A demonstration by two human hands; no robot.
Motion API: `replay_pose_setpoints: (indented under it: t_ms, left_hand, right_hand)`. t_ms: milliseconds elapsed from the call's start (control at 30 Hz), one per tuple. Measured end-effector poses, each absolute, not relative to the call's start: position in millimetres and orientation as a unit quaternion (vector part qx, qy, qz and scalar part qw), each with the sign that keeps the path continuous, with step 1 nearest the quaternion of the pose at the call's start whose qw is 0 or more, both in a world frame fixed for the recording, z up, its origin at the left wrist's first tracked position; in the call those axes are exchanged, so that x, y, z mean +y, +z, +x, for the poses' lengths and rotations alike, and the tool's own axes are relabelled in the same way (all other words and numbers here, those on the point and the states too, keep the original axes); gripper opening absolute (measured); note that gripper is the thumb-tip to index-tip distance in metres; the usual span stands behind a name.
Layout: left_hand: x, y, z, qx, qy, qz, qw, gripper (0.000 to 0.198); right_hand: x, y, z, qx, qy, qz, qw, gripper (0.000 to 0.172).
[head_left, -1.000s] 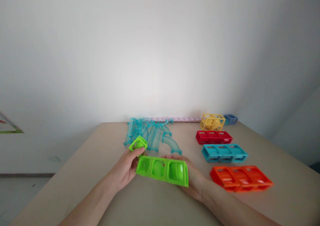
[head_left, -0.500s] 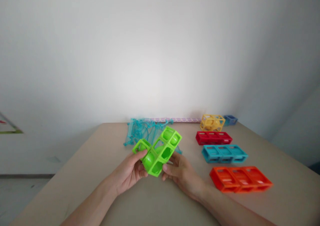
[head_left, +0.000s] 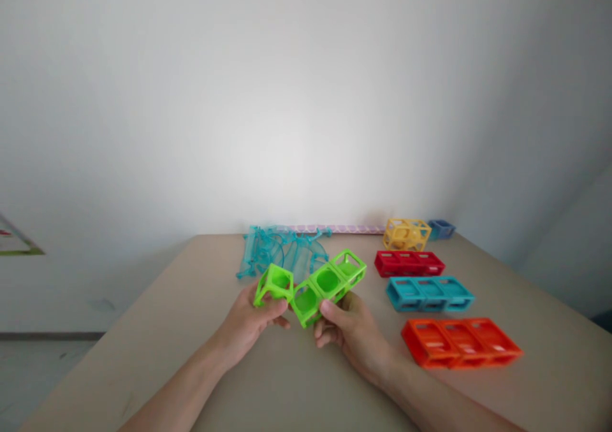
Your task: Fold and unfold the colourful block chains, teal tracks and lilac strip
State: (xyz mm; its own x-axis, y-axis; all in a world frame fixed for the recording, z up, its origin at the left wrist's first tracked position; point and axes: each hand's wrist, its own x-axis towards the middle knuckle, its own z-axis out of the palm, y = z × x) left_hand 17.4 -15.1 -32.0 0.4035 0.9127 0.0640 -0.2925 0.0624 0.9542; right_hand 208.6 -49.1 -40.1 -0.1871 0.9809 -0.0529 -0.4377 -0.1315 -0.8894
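My left hand [head_left: 253,320] is closed on a single green cube frame [head_left: 276,282], with the thumb on its lower edge. In my right hand [head_left: 351,330] is a row of three green cube frames [head_left: 328,281], gripped near its lower left end and slanting up to the right. The near corners of the two green pieces meet or nearly meet between my hands; whether they are joined cannot be made out. Both are held above the table, in front of a pile of clear teal parts [head_left: 282,250].
On the table [head_left: 268,387], an orange row [head_left: 461,343], a teal row [head_left: 429,294] and a red row [head_left: 408,263] of frames lie at right. Behind them are a yellow frame piece [head_left: 406,234] and a blue one [head_left: 442,229]. A patterned strip [head_left: 354,229] runs along the wall.
The green pieces have turned in my hands. The single cube now sits apart from the row except near one corner, and the row leans lower toward the right.
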Motion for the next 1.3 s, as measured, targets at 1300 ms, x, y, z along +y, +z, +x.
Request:
replay_pose_setpoints:
  t_ms: [1300]
  left_hand:
    - [-19, -30, 25, 0.349, 0.4, 0.455, 0.715, 0.027]
  right_hand:
    - [-56, -46, 210, -0.58, 0.435, -0.458, 0.514, 0.023]
